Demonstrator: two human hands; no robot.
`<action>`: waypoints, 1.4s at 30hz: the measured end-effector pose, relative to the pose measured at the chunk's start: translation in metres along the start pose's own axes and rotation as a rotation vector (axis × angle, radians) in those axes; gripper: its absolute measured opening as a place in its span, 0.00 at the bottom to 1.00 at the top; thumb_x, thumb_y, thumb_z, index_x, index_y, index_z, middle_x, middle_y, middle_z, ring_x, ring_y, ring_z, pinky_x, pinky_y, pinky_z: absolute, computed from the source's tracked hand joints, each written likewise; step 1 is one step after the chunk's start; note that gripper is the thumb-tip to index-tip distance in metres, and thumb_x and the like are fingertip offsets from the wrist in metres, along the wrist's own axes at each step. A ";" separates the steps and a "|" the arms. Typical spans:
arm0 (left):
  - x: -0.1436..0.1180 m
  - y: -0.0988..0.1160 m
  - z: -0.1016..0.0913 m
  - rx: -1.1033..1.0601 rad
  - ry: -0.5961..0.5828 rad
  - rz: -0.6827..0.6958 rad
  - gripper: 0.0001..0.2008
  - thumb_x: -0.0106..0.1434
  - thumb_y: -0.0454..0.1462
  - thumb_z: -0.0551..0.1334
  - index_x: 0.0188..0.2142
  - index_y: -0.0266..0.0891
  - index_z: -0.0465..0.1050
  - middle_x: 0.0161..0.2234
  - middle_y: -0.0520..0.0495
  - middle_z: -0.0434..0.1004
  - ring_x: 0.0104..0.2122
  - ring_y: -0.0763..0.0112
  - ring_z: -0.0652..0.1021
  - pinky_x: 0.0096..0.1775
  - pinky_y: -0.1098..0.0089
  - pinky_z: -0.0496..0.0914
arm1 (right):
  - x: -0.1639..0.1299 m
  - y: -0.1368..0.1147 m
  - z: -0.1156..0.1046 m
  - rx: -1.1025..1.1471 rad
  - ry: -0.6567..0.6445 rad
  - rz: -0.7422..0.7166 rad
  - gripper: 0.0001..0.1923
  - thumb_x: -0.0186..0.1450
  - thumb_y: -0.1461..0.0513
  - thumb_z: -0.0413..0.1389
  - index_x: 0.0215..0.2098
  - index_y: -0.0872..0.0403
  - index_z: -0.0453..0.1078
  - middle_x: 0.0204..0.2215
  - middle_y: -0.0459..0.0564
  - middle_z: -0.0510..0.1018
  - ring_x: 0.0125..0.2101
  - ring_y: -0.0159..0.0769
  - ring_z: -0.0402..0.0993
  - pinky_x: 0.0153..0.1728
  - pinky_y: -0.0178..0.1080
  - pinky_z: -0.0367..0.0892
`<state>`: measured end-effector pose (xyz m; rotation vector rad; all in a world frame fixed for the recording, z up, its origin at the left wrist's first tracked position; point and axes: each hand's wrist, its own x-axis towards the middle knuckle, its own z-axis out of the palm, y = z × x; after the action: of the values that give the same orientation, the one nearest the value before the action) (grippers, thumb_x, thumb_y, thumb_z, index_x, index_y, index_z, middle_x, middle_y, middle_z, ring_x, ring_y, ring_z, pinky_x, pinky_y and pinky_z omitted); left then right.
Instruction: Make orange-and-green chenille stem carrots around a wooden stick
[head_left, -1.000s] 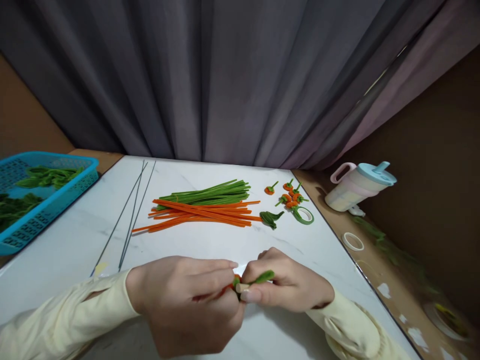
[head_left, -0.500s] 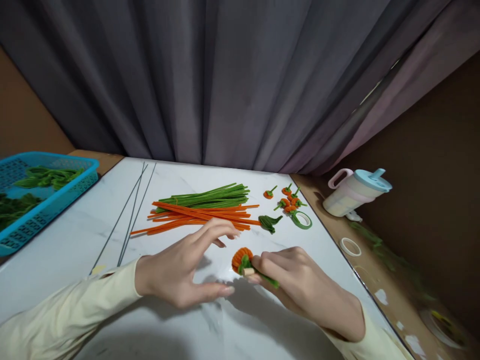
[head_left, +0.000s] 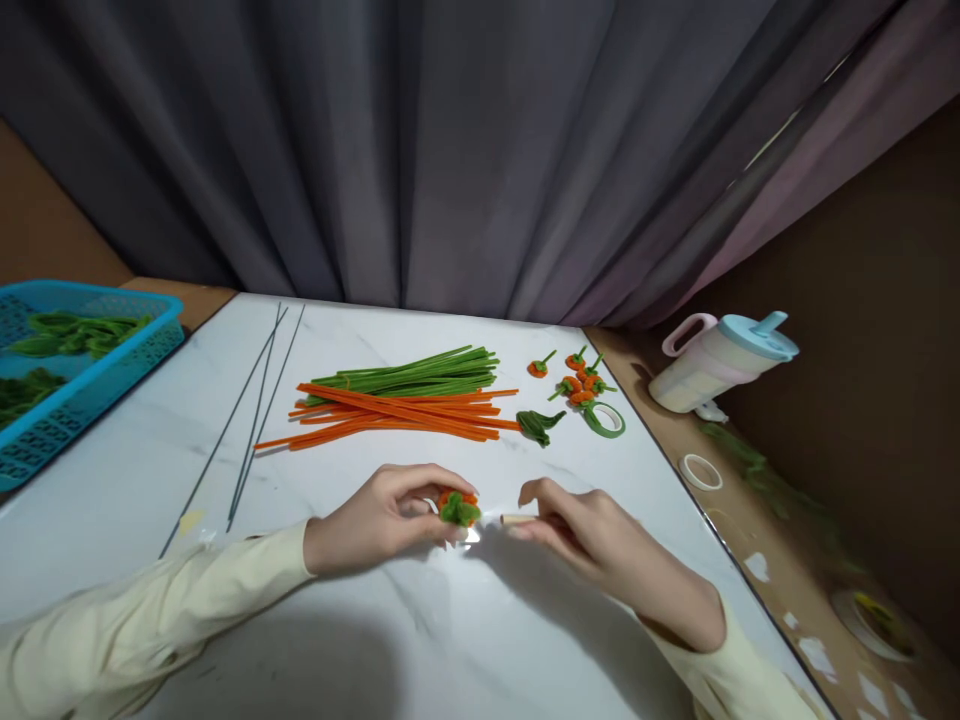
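Observation:
My left hand (head_left: 386, 517) pinches a small orange pipe-cleaner pumpkin with a green top (head_left: 457, 505) just above the white marble table (head_left: 450, 640). A short way to the right, my right hand (head_left: 592, 535) grips a thin wooden stick (head_left: 517, 519) whose end points at the pumpkin. The stick and the pumpkin are apart. Both arms wear pale yellow sleeves.
Orange pipe cleaners (head_left: 397, 415) and green pipe cleaners (head_left: 412, 375) lie mid-table beside thin metal wires (head_left: 251, 420). Finished small pumpkins (head_left: 577, 385), a green leaf piece (head_left: 538, 425) and a green tape roll (head_left: 604, 418) sit further right. A blue basket (head_left: 82, 385) stands left, a lidded cup (head_left: 720, 365) right.
The pumpkin passed from my right hand to my left. My right hand pulled the wooden stick out of it and keeps hold of the stick.

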<state>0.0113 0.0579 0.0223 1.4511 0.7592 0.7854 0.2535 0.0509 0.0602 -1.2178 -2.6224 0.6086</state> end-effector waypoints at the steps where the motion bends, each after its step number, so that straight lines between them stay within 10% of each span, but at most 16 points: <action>1: 0.000 -0.005 0.002 -0.122 0.005 -0.062 0.14 0.56 0.36 0.66 0.41 0.36 0.70 0.34 0.47 0.74 0.29 0.73 0.75 0.32 0.71 0.73 | 0.000 0.006 0.006 0.007 -0.010 0.059 0.14 0.71 0.52 0.43 0.41 0.54 0.60 0.18 0.41 0.68 0.17 0.29 0.63 0.19 0.31 0.52; 10: 0.000 -0.026 0.013 -0.366 0.008 -0.260 0.16 0.52 0.36 0.68 0.36 0.36 0.64 0.26 0.52 0.74 0.21 0.75 0.75 0.27 0.70 0.72 | 0.011 0.025 0.047 -0.179 0.094 -0.062 0.12 0.71 0.60 0.44 0.33 0.57 0.64 0.27 0.50 0.71 0.28 0.35 0.67 0.28 0.36 0.60; 19: 0.002 -0.025 0.017 -0.298 0.058 -0.248 0.14 0.57 0.42 0.65 0.38 0.34 0.67 0.26 0.51 0.73 0.22 0.74 0.76 0.27 0.72 0.71 | 0.004 -0.004 0.047 0.370 0.410 -0.249 0.06 0.67 0.68 0.50 0.42 0.58 0.65 0.34 0.53 0.73 0.35 0.35 0.68 0.35 0.38 0.67; 42: 0.002 -0.025 0.023 -0.064 0.068 -0.331 0.14 0.64 0.45 0.56 0.34 0.35 0.67 0.22 0.51 0.73 0.22 0.72 0.76 0.30 0.71 0.70 | 0.005 -0.004 0.058 -0.389 0.480 -0.494 0.16 0.67 0.72 0.40 0.41 0.71 0.68 0.35 0.63 0.77 0.37 0.46 0.74 0.32 0.42 0.71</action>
<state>0.0318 0.0480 -0.0029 1.2055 0.9877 0.6001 0.2286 0.0360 0.0096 -0.6263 -2.5169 -0.2612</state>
